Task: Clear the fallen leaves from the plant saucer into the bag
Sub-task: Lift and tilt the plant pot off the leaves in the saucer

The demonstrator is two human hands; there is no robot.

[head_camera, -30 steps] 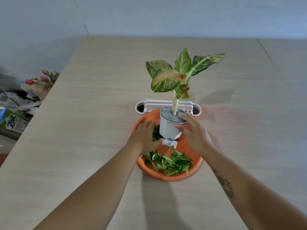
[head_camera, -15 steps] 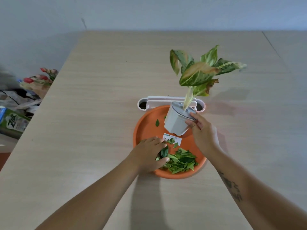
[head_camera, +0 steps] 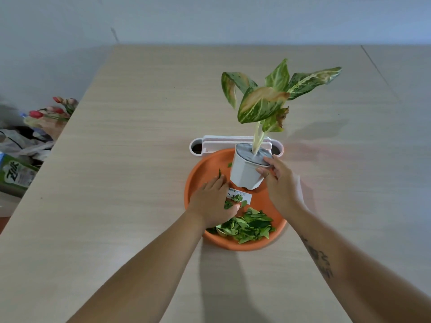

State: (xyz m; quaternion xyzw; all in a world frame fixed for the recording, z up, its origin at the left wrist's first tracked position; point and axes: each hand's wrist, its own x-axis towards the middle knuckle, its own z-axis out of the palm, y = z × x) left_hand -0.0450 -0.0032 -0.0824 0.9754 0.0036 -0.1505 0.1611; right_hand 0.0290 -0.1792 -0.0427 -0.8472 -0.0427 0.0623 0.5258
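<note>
An orange plant saucer (head_camera: pixel 201 171) lies on the table in front of me. Several green fallen leaves (head_camera: pixel 248 226) are heaped at its near edge, and single leaves (head_camera: pixel 219 172) lie near its far left. My right hand (head_camera: pixel 281 186) grips the rim of a white pot (head_camera: pixel 243 176), which is tilted slightly in the saucer and holds a variegated plant (head_camera: pixel 263 101). Palm down in the saucer, my left hand (head_camera: pixel 213 202) rests left of the pot with fingers spread over a few leaves. A white label card (head_camera: pixel 241 195) lies beside its thumb.
A white plastic holder (head_camera: pixel 221 144) lies on the wooden table (head_camera: pixel 140 159) just behind the saucer. Off the table's left edge are tulips (head_camera: pixel 56 110), crumpled plastic bags (head_camera: pixel 22 145) and a green carton (head_camera: pixel 14 176). A wall stands behind the table.
My left hand swept from beside the pot down to the leaf pile, then slid back up toward the pot. The pot tipped to the right and has since come back more upright.
</note>
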